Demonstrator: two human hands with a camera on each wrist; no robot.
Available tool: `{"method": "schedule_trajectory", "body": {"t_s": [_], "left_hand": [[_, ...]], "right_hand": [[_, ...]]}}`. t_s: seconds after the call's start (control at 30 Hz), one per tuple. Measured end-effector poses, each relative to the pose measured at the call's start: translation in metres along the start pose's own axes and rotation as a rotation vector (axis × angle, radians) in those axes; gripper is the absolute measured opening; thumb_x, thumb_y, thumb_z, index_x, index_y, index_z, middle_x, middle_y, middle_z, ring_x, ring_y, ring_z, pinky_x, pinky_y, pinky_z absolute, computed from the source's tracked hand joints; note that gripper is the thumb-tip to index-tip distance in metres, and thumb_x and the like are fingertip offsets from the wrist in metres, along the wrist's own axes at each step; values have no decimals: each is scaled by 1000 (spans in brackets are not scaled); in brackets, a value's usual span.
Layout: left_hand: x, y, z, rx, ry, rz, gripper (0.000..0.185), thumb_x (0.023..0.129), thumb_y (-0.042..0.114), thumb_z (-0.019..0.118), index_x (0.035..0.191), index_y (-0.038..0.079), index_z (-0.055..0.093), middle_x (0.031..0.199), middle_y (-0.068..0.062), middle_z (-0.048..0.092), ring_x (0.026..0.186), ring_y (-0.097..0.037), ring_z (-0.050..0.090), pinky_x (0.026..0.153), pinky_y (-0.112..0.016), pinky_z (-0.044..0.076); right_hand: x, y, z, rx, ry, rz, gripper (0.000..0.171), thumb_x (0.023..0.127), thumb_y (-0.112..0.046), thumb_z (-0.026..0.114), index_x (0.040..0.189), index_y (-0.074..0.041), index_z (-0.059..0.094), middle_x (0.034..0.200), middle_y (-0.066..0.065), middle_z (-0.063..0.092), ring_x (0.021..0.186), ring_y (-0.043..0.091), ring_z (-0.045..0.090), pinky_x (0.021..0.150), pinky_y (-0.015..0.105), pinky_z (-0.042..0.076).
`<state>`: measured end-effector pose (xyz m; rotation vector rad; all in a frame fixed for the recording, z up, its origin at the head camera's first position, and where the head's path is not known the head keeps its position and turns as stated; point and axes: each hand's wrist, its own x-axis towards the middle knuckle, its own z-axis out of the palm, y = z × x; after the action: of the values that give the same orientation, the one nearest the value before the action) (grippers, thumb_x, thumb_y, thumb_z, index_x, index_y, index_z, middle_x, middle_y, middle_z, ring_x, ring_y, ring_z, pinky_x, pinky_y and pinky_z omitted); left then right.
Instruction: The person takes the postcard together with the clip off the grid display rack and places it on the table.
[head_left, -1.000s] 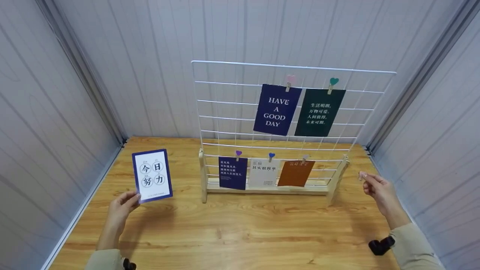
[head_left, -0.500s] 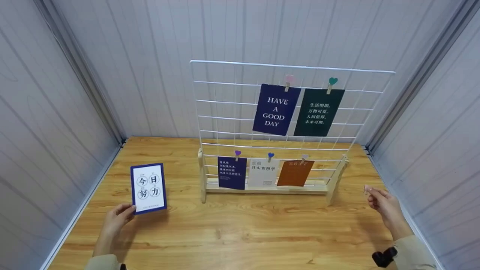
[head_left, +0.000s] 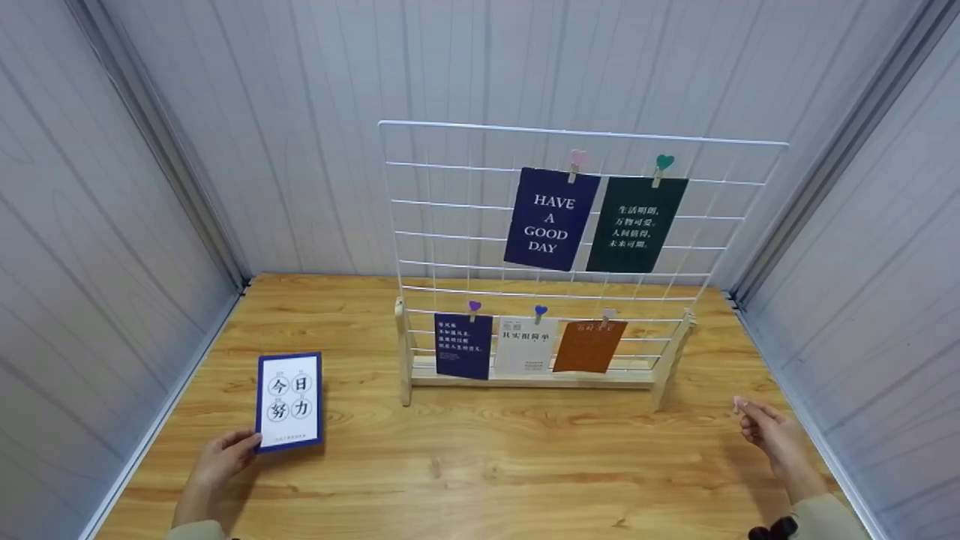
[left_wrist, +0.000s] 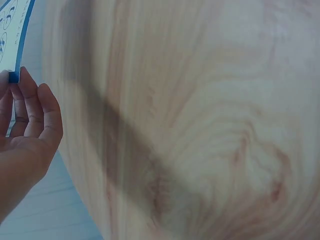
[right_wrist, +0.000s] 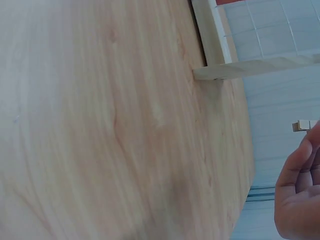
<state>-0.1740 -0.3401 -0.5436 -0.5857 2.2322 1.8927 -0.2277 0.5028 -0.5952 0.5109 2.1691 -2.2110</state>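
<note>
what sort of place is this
Probably a small booth or partitioned workstation: pale panelled walls enclose a wood-grain table at the back and on both sides, and a white wire grid with clipped-on cards stands on it.

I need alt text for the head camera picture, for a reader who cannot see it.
A person's left hand holds a blue-bordered white card by its lower left corner, while the right hand pinches a small clip, both over a wood-grain table. Farther back, between them, a white wire rack bears five clipped cards: two above, three below.
</note>
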Motion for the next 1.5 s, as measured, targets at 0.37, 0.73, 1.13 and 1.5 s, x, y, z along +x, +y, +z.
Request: {"method": "schedule_trajectory", "body": {"t_s": [0.37, 0.73, 1.13, 1.5], "left_hand": [[-2, -11, -10, -136, 0, -154, 42, 85, 15, 59, 114, -10, 43, 98, -9, 53, 84, -14, 49, 80, -32, 40], [1, -10, -5, -251, 43, -243, 54, 87, 13, 55, 129, -9, 27, 135, -23, 22, 114, -27, 31, 99, -40, 24], [5, -16, -7, -246, 54, -228, 55, 85, 11, 58, 128, -8, 30, 128, -21, 31, 99, -20, 43, 88, -34, 36], [5, -19, -13, -122, 62, -169, 54, 83, 12, 60, 122, -16, 35, 88, -3, 56, 76, -12, 51, 72, -30, 44]], "right_hand": [[-21, -2, -14, -137, 53, 41, 22, 81, -36, 62, 89, -16, 64, 73, -5, 59, 64, 7, 56, 60, 23, 49], [-18, 4, -40, -311, 261, 58, 31, 77, -42, 64, 84, -11, 63, 66, -3, 60, 59, 9, 57, 41, 25, 45], [-41, -45, -5, -412, 365, 11, 52, 84, -30, 56, 113, 13, 49, 65, -1, 61, 55, 10, 58, 54, 29, 50], [-28, -26, -10, -664, 360, -31, 58, 85, -43, 50, 112, 8, 53, 67, 1, 63, 54, 13, 57, 57, 29, 44]]}}
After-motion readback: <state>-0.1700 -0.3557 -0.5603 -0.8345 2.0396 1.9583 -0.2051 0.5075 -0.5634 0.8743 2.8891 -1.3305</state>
